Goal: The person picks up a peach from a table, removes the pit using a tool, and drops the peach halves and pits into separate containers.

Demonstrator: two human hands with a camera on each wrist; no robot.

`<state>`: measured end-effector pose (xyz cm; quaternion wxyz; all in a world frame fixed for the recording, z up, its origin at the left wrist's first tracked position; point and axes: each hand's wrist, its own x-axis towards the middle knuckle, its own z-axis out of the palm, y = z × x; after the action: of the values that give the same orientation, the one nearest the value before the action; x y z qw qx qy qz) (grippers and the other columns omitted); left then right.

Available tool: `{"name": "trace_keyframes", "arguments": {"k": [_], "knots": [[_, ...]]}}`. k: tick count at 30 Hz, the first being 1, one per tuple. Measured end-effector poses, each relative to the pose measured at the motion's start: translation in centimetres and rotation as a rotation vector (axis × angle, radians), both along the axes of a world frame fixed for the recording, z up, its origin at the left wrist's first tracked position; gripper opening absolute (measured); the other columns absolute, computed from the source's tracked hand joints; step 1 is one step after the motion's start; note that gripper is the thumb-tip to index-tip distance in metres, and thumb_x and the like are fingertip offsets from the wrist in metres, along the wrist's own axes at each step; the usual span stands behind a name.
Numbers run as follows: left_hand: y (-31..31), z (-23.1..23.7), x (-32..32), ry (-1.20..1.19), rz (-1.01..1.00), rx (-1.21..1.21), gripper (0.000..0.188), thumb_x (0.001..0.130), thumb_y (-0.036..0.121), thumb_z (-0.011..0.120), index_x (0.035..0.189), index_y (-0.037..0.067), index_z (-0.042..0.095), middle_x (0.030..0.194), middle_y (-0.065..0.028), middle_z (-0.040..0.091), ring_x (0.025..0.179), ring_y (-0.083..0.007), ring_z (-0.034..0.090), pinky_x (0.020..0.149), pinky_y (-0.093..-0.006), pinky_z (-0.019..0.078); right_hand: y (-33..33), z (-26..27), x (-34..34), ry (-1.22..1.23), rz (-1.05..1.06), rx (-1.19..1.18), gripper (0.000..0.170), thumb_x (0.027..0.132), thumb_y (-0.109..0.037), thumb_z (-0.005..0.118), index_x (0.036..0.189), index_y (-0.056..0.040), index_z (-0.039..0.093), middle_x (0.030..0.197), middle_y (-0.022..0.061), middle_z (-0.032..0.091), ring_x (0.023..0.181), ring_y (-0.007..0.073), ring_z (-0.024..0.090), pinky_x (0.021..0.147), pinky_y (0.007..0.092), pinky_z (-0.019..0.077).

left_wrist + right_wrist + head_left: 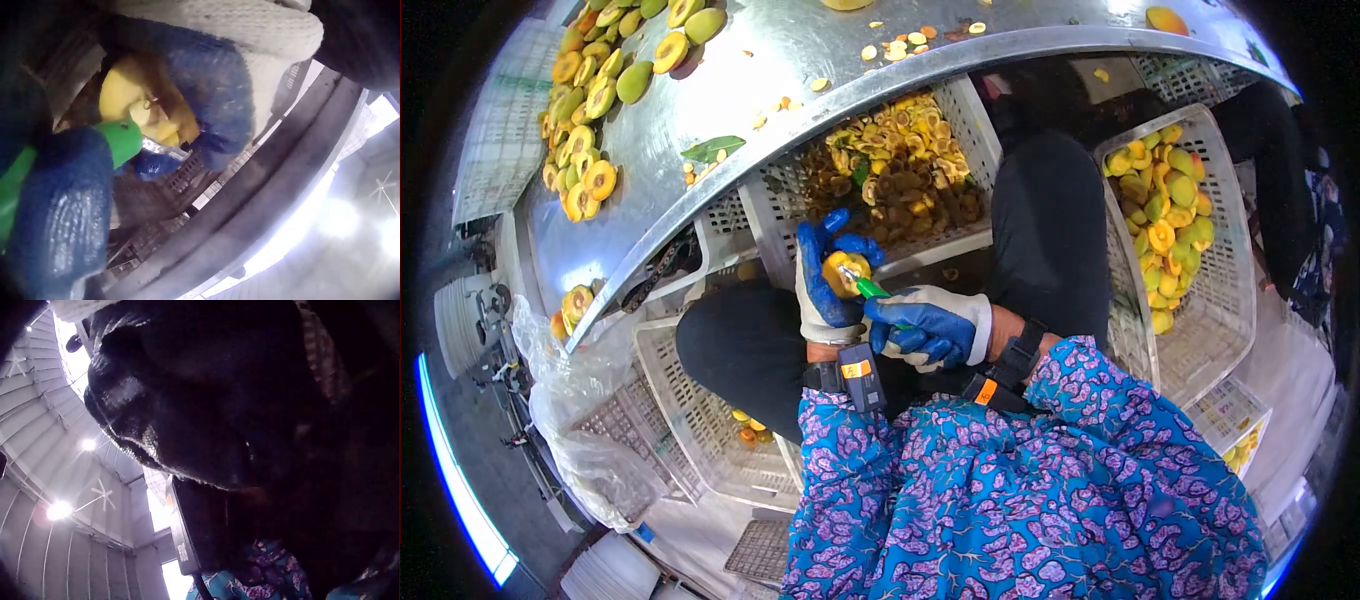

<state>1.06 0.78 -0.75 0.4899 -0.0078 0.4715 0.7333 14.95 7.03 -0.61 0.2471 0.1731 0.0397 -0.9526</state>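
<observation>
In blue-and-white gloves, the left hand (828, 285) holds a yellow fruit piece (841, 270), its thumb and fingers curled round it. The right hand (930, 325) grips a green-handled tool (870, 289), whose metal end meets the fruit. In the left wrist view the metal part (164, 149) lies against the yellow flesh (122, 90), beside the green handle (119, 142). The right wrist view shows the dark glove (187, 394) close up; the tool cannot be made out there.
A metal table (775, 65) carries halved fruit (600, 95), small pale pieces and a leaf. Below its edge, a white crate (988, 125) holds yellow and brown scraps. Another crate (1235, 240) of cut fruit stands at the right, and a crate (670, 400) at the lower left.
</observation>
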Motion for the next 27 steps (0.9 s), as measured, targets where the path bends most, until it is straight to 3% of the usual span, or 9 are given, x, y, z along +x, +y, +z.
{"name": "trace_keyframes", "arguments": {"k": [3, 4, 7, 10, 14, 17, 21, 25, 27], "knots": [[-0.5, -0.6, -0.3, 0.133, -0.032, -0.092, 0.053, 0.092, 0.044, 0.04, 0.109, -0.005, 0.049, 0.063, -0.0086, 0.055, 0.057, -0.0204, 0.056, 0.055, -0.0315, 0.0483, -0.6, -0.3, -0.2, -0.071, 0.009, 0.121, 0.026, 0.088, -0.038, 0.051, 0.077, -0.0137, 0.052, 0.051, -0.0038, 0.043, 0.037, 0.0087, 0.039, 0.032, 0.0233, 0.0298], [-0.5, -0.5, -0.3, 0.16, -0.046, -0.15, 0.05, 0.092, 0.042, 0.041, 0.105, -0.006, 0.052, 0.061, -0.0081, 0.054, 0.055, -0.0202, 0.055, 0.053, -0.0309, 0.0471, -0.6, 0.9, -0.3, -0.095, 0.027, 0.403, 0.026, 0.087, -0.039, 0.052, 0.08, -0.0144, 0.054, 0.052, -0.0035, 0.044, 0.037, 0.0088, 0.039, 0.032, 0.0229, 0.0296], [-0.4, -0.7, -0.8, 0.135, -0.204, -0.134, 0.048, 0.093, 0.039, 0.041, 0.101, -0.006, 0.054, 0.06, -0.0075, 0.053, 0.053, -0.0197, 0.055, 0.051, -0.0306, 0.0457, -0.6, 0.5, -0.3, -0.07, 0.079, 0.559, 0.028, 0.087, -0.039, 0.052, 0.083, -0.0122, 0.055, 0.054, -0.0029, 0.044, 0.037, 0.0091, 0.039, 0.033, 0.023, 0.0298], [-0.1, -0.7, -1.4, 0.061, -0.297, -0.188, 0.045, 0.092, 0.039, 0.043, 0.102, -0.003, 0.055, 0.059, -0.0059, 0.051, 0.052, -0.0189, 0.052, 0.049, -0.0307, 0.0442, 0.1, 0.2, 0.2, -0.086, 0.076, 0.076, 0.03, 0.088, -0.039, 0.05, 0.084, -0.0095, 0.055, 0.053, -0.0028, 0.044, 0.038, 0.0092, 0.039, 0.033, 0.0232, 0.0301], [1.0, 0.2, -0.5, -0.023, -0.12, -0.042, 0.044, 0.091, 0.041, 0.045, 0.102, -0.001, 0.055, 0.064, -0.005, 0.051, 0.057, -0.0185, 0.053, 0.052, -0.0321, 0.0441, 0.0, 0.2, -0.2, -0.045, -0.06, -0.09, 0.031, 0.089, -0.039, 0.049, 0.081, -0.009, 0.053, 0.053, -0.0018, 0.043, 0.039, 0.0098, 0.04, 0.033, 0.0239, 0.0312], [0.4, -0.9, -0.8, -0.067, -0.034, -0.003, 0.047, 0.091, 0.043, 0.043, 0.102, -0.002, 0.054, 0.067, -0.0072, 0.055, 0.059, -0.0191, 0.055, 0.055, -0.0338, 0.0454, 0.3, 0.1, -0.4, -0.003, 0.025, 0.067, 0.03, 0.089, -0.039, 0.05, 0.078, -0.0108, 0.051, 0.054, -0.002, 0.044, 0.039, 0.0099, 0.041, 0.033, 0.0232, 0.0314], [0.0, -0.9, -0.5, 0.112, -0.088, -0.14, 0.047, 0.092, 0.042, 0.042, 0.096, -0.003, 0.056, 0.063, -0.0071, 0.054, 0.054, -0.0187, 0.054, 0.05, -0.0311, 0.0456, -0.5, 1.4, -0.8, -0.113, 0.098, 0.596, 0.028, 0.087, -0.04, 0.052, 0.076, -0.0142, 0.049, 0.053, -0.0029, 0.042, 0.039, 0.0101, 0.041, 0.033, 0.0223, 0.0303], [0.3, -0.5, -1.2, 0.042, -0.287, -0.14, 0.047, 0.092, 0.043, 0.039, 0.095, -0.001, 0.056, 0.054, -0.0048, 0.051, 0.047, -0.019, 0.051, 0.047, -0.03, 0.0435, 0.2, 0.3, 0.2, -0.006, 0.03, -0.02, 0.026, 0.088, -0.039, 0.051, 0.084, -0.0141, 0.05, 0.056, -0.0022, 0.044, 0.04, 0.0094, 0.04, 0.035, 0.0236, 0.0309], [0.8, -0.3, -1.2, 0.008, -0.267, -0.101, 0.046, 0.092, 0.044, 0.038, 0.093, 0.002, 0.058, 0.051, -0.004, 0.05, 0.044, -0.0182, 0.049, 0.043, -0.0302, 0.0404, 0.0, 0.5, 0.3, 0.015, -0.077, -0.166, 0.028, 0.09, -0.039, 0.047, 0.09, -0.0111, 0.049, 0.06, -0.0008, 0.045, 0.04, 0.0099, 0.039, 0.035, 0.0239, 0.0301]]}}
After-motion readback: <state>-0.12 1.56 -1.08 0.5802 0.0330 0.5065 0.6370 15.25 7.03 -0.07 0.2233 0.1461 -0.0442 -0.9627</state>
